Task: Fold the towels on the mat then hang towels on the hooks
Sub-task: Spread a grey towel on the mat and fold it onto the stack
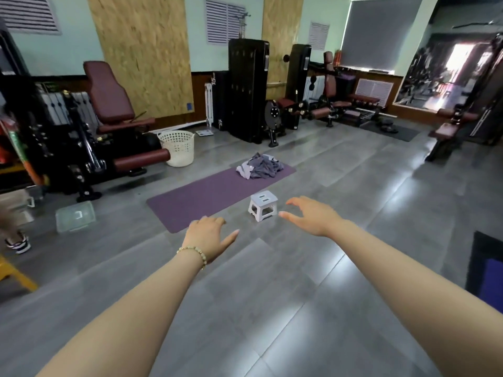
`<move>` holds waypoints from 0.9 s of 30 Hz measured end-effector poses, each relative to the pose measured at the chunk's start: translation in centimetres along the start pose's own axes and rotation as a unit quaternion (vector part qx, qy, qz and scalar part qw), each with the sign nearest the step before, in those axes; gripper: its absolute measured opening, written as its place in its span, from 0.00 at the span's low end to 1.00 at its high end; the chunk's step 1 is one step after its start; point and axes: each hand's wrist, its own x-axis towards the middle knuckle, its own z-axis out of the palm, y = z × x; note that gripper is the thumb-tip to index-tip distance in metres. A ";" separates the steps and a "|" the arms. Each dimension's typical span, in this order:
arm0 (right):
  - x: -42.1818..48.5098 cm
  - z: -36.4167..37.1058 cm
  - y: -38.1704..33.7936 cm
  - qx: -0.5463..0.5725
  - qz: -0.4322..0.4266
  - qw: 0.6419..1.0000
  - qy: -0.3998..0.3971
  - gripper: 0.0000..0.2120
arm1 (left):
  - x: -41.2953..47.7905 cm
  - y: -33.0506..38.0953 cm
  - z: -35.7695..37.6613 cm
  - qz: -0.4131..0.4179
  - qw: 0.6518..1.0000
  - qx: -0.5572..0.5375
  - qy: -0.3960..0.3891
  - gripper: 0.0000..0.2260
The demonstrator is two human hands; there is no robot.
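Left hand (208,236) out in front at arm's length, palm down, fingers loosely spread, holding nothing; bead bracelet (194,253) at its wrist. Right hand (313,216) likewise stretched out, palm down, fingers and thumb relaxed and parted, holding nothing. Both hands well apart from each other, in the air above the grey floor (272,295), touching none of the things below.

Between the two hands in view and a little beyond them: small white stool (263,205), upright, at the near long edge of the purple mat (212,194). Cannot tell whether on the mat's edge or just beside it. Mat flat on the floor, running from near left to far right. At its far end, towels (258,165) in a crumpled heap, grey and pale lilac, unfolded, lying on the mat.

Beyond the mat's left side, white plastic basket (178,148) with a latticed wall, upright, just beside an exercise machine (109,96) with dark red padding. Nearer, left of the mat, clear plastic box (74,216) on the floor. At the far left edge, a striped shoe (17,243) of another person. Behind the towels, near the wall, tall black weight machine (246,88). At the right edge, part of a dark mat (487,268).
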 end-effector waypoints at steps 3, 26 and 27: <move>8.5 -2.5 2.4 0.003 -0.010 1.000 0.015 0.26 | 7.9 -0.6 -0.4 -0.005 1.000 -0.014 0.023 0.44; 71.2 -4.5 19.3 0.045 -0.005 0.999 -0.020 0.20 | 72.6 -9.7 10.3 0.000 0.998 -0.067 -0.017 0.22; 73.8 -4.3 20.4 0.042 -0.005 0.999 -0.025 0.20 | 75.2 -9.7 11.0 0.003 0.998 -0.065 -0.019 0.22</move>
